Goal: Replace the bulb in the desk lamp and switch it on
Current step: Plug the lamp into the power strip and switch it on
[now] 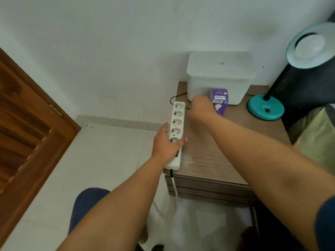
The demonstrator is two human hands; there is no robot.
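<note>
A teal desk lamp stands at the right of a small wooden table (213, 151), its round base (265, 108) on the top and its shade (311, 45) facing me with a white bulb inside. A purple bulb box (219, 102) stands before a white plastic bin. A white power strip (176, 131) lies along the table's left edge. My left hand (167, 144) presses down on the strip's near end. My right hand (200, 107) is closed beside the strip's far end, around the lamp's black cord; the plug itself is hidden under the fingers.
The lidded white bin (220, 77) sits at the back of the table against the white wall. A brown wooden door (27, 127) stands open at the left. Cushions (315, 131) lie at the right. The strip's white cable (174, 185) hangs down the table's front.
</note>
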